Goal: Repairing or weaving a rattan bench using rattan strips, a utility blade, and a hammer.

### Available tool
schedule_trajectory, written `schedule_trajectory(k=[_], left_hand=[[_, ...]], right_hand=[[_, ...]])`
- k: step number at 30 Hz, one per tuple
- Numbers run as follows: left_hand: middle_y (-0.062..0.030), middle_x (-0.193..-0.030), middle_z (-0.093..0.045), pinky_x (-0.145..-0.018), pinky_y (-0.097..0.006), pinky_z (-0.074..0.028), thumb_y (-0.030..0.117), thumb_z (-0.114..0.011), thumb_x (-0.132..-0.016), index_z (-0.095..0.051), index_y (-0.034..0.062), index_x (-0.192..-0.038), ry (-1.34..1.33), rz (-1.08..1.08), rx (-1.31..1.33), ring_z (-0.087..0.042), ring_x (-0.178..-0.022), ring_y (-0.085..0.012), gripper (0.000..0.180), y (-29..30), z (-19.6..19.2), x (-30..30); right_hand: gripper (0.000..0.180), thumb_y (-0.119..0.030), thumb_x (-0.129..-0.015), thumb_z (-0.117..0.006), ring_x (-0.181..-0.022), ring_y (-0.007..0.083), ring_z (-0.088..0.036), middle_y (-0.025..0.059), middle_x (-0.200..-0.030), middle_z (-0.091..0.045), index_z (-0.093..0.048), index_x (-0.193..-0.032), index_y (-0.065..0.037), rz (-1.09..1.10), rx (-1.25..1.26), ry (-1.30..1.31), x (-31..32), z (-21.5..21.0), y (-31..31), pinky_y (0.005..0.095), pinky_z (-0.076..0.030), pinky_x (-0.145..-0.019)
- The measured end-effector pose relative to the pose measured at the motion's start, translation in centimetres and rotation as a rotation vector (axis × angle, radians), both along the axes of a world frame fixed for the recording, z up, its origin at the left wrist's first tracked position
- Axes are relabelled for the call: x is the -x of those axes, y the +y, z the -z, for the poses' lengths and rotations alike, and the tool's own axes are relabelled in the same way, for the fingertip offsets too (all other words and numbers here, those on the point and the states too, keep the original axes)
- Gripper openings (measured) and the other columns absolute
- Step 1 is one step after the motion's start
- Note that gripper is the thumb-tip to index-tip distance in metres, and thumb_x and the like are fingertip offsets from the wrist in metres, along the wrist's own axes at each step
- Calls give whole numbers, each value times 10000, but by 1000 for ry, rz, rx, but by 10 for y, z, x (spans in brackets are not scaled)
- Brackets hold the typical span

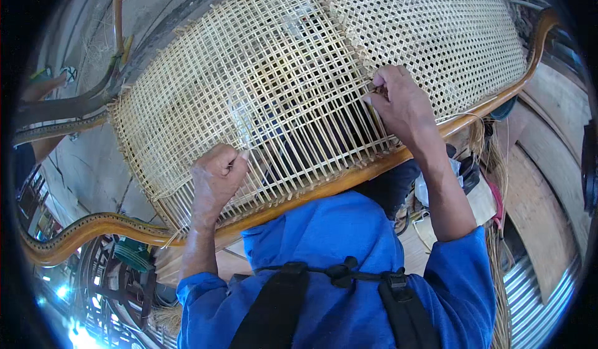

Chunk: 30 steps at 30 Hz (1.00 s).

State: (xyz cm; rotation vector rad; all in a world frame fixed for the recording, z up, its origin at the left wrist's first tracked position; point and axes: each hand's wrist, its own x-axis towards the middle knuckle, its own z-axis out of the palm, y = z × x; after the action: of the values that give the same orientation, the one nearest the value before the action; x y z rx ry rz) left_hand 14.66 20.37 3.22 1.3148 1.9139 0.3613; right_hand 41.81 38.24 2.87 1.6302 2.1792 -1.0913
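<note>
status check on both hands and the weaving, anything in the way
Left hand curled closed at the cane panel; right hand curled near its right-hand seam. Panel sparser near the wooden rail. Hands themselves hide any gripped strand.

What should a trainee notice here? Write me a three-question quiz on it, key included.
1. Multiple choice: the right hand is beside
A) the loose straw
B) the seam joining the pale, square-gridded cane section to the pale, closer-woven cane section
C) the corrugated sheet

2. True or false: the glossy brown, curved wooden rail runs between the square-gridded section and the blue cloth shirt.

3. Short answer: are the fingers of the left hand curled or spread?

Key: 1. B; 2. True; 3. Curled.
</note>
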Motion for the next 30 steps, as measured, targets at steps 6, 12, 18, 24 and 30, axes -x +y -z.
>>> schedule_trajectory(k=[6,12,18,24,30], left_hand=[[-100,-561,-458,-453,-357,-364,148,-667,-760,-480,36,-591,45,63,-26,-469,-472,-242,276,-2,1,0],[-106,-589,-475,-486,-353,-386,155,-663,-773,-509,31,-630,10,122,-17,-477,-497,-256,243,3,3,-5],[-60,-607,-447,-532,-289,-366,231,-603,-867,-543,13,-745,11,25,188,-411,-554,-125,257,-3,-9,-1],[-15,-621,-412,-552,-265,-345,371,-504,-926,-548,14,-826,-5,111,331,-373,-597,-102,374,16,-9,3],[-23,-635,-432,-572,-267,-363,337,-524,-923,-561,5,-851,70,85,220,-380,-609,-102,342,11,-13,-28]], right_hand=[[331,-225,-780,-641,-900,357,-573,181,-972,-557,-513,-1022,-40,5,-98,-170,17,-8,-13,428,-476,-786],[313,-241,-799,-656,-833,236,-573,102,-921,-570,-537,-991,-25,180,-66,76,-32,-17,-5,353,-472,-732],[187,-195,-880,-578,-623,46,-482,-53,-729,-538,-616,-941,-23,774,35,488,-158,-83,-53,206,-419,-580],[209,-190,-846,-533,-693,263,-610,142,-727,-614,-614,-916,-10,483,131,-169,-241,-10,-181,358,-472,-660],[210,-185,-824,-532,-841,362,-609,207,-847,-628,-618,-918,-18,550,164,-285,-258,45,-281,439,-467,-730]])
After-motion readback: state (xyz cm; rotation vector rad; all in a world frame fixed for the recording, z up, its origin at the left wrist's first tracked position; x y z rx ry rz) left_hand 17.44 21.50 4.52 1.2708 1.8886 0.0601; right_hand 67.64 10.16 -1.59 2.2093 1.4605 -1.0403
